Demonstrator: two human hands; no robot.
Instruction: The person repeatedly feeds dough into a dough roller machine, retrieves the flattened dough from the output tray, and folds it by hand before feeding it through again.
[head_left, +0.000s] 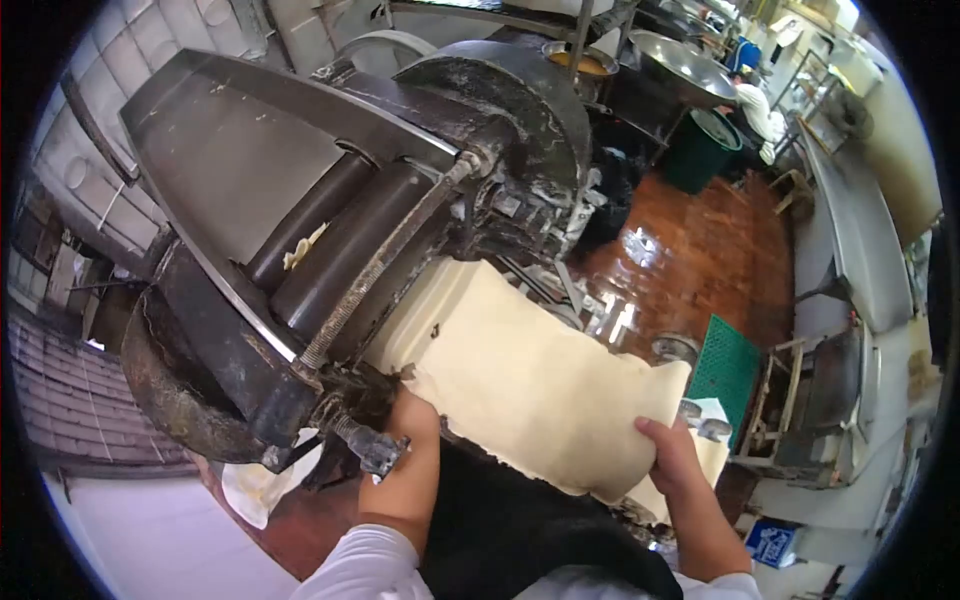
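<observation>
The dough sheet (pixel 530 370) stretches rightward from the roller machine (pixel 350 230) — mat (pixel 725 368) beyond its right end, bin (pixel 697 155) behind.

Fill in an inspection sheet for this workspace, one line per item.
Surface: tray of the machine has pale marks; floor reddish and shiny.
Job's things: dough sheet extends from the machine, its lower edge ragged; a dark mark near the machine, spot or hole unclear.
Clutter: pale scrap on the rollers.
Hands: right hand grips the sheet's outer end, thumb on top; left hand by the machine, mostly hidden.
Cables: nothing seen clearly.
Surroundings: green bin, metal bowl, green mat, person in white in the background.
</observation>
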